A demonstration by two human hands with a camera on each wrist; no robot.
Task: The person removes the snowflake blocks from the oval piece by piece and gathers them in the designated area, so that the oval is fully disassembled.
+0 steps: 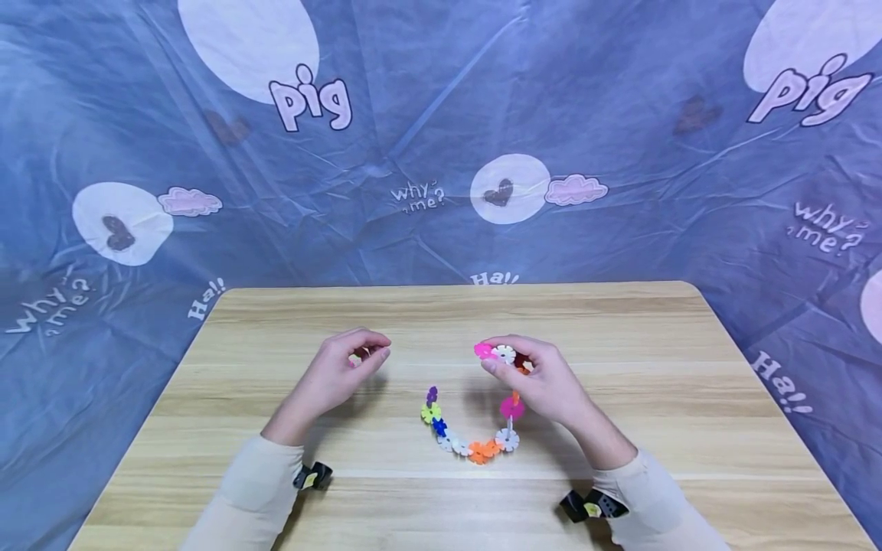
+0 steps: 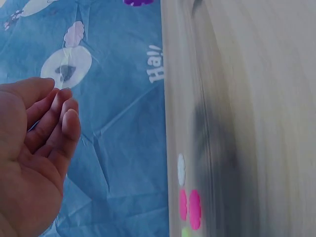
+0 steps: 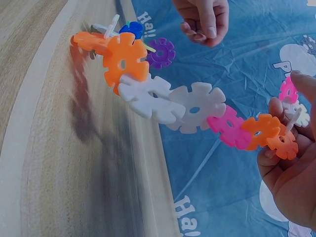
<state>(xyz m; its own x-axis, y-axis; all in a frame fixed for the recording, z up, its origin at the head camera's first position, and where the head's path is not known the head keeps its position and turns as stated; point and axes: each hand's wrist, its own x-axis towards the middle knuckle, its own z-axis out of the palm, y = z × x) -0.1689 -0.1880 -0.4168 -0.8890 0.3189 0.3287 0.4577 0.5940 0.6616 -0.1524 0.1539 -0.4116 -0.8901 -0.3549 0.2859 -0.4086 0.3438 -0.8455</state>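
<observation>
A curved chain of linked plastic snowflake discs [image 1: 507, 439] in orange, white, pink, blue, yellow-green and purple hangs from my right hand [image 1: 544, 375]. My right thumb and fingers grip it near one end, around the orange disc [image 3: 282, 146]. A pink disc [image 1: 485, 350] and a white disc [image 1: 504, 353] stick out at the fingertips. The purple disc [image 3: 161, 53] forms the far end of the chain. My left hand [image 1: 347, 367] hovers at the left, apart from the chain. Its fingers [image 2: 66, 131] are loosely bent with nothing between them.
Loose discs lie on the wooden table [image 1: 241, 344] beyond the left hand: a white disc [image 2: 181, 170], pink discs [image 2: 195, 210] and a green edge. Blue printed cloth [image 1: 413, 138] stands behind the table. Black wrist cameras [image 1: 313, 476] are strapped to both sleeves.
</observation>
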